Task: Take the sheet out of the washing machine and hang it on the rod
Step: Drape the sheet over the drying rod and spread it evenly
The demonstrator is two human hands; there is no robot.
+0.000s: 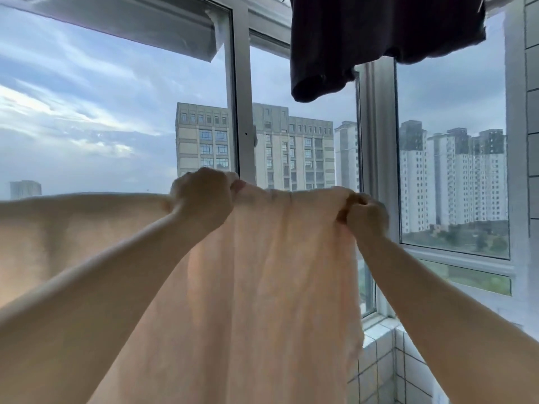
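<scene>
Gripping the top edge of the peach sheet [271, 272], the left hand [204, 196] and right hand [366, 218] each curl round bunched cloth and hold it up before the window [242, 112]. It hangs down between both arms, spreading left; a dark garment [364, 39] hangs above.

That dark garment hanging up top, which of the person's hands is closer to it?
Right. The right hand grips the sheet almost straight below the dark garment. The left hand grips the sheet's top edge too, but well off to the garment's left.
</scene>
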